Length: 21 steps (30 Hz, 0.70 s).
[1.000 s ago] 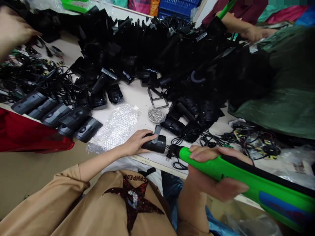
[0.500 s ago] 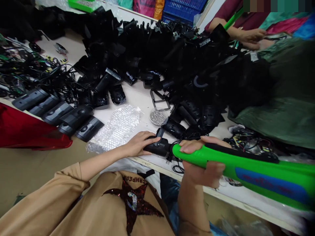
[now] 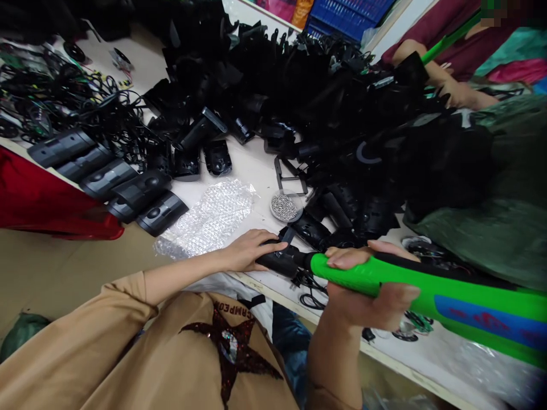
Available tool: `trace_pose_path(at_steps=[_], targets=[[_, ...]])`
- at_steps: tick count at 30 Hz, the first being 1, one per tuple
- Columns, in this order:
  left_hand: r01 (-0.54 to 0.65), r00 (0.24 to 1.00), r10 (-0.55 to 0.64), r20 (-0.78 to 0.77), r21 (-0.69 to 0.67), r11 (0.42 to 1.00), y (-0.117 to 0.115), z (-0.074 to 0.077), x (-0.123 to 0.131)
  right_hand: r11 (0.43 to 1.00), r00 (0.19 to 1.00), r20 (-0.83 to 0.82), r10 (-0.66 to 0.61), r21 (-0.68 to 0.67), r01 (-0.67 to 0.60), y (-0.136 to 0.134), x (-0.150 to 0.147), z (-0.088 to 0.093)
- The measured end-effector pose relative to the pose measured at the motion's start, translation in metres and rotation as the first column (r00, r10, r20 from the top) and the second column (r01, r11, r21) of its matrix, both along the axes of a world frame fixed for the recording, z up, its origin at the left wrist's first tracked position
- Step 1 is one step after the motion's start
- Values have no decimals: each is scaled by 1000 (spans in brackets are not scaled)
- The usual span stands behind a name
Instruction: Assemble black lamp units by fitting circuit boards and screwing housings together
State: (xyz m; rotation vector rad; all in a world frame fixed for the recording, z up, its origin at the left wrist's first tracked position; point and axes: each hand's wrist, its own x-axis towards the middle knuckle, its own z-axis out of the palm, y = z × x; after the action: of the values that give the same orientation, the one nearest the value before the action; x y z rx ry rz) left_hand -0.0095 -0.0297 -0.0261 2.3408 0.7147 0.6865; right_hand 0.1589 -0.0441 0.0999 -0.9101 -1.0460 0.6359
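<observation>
My left hand [image 3: 252, 250] wraps around a black plastic cylindrical housing [image 3: 277, 262] with a small flat bracket on top, resting it near the table's front edge. My right hand [image 3: 367, 285] grips a long green-and-black power tool [image 3: 448, 299] with a blue label. The tool's narrow dark nose meets the right end of the housing, and the contact point is partly hidden. A black cord with a plug lies just below.
A white table [image 3: 252, 165] holds a large heap of black plastic parts [image 3: 273, 74], tangled black cables [image 3: 72, 97], a row of black housings [image 3: 106, 179], bubble wrap [image 3: 209, 219] and a dish of small screws [image 3: 285, 208]. A co-worker's hand [image 3: 461, 94] works beyond the heap.
The green tool's nose has moved left onto the housing's end. My left hand has turned the housing toward it. The whole view has tilted and shifted.
</observation>
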Motion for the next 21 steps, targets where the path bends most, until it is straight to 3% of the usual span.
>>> trace_pose_path(at_steps=[21], targets=[[-5, 1000, 6, -16, 33, 999, 0, -3, 1, 998, 999, 37, 15, -65, -13, 6, -2, 4]])
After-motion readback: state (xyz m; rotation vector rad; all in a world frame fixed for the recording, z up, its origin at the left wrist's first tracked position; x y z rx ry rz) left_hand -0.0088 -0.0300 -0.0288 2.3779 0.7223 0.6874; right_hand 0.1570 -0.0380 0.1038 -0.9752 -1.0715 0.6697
